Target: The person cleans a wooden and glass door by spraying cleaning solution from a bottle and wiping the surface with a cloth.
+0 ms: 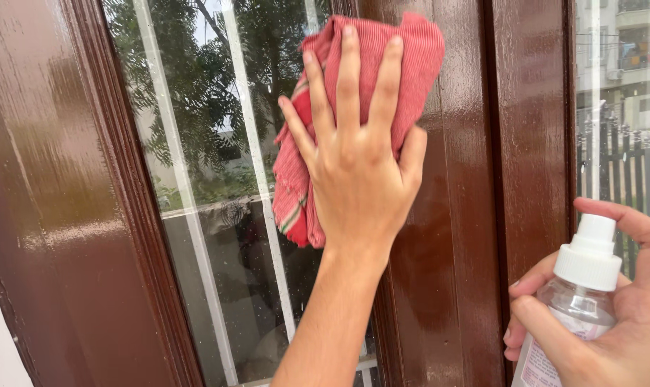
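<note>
My left hand (357, 154) presses a folded red cloth (418, 64) flat against the window, fingers spread, at the right edge of the glass pane (196, 143) where it meets the brown wooden frame (468, 179). My right hand (619, 308) at the lower right grips a clear spray bottle (576, 315) with a white nozzle cap, index finger resting over the top. The bottle is held upright, apart from the glass.
The glossy dark brown wooden frame (67, 215) borders the pane on the left too. White bars show behind the glass, with reflections of trees. A second pane (619, 107) at the far right reflects buildings and a fence.
</note>
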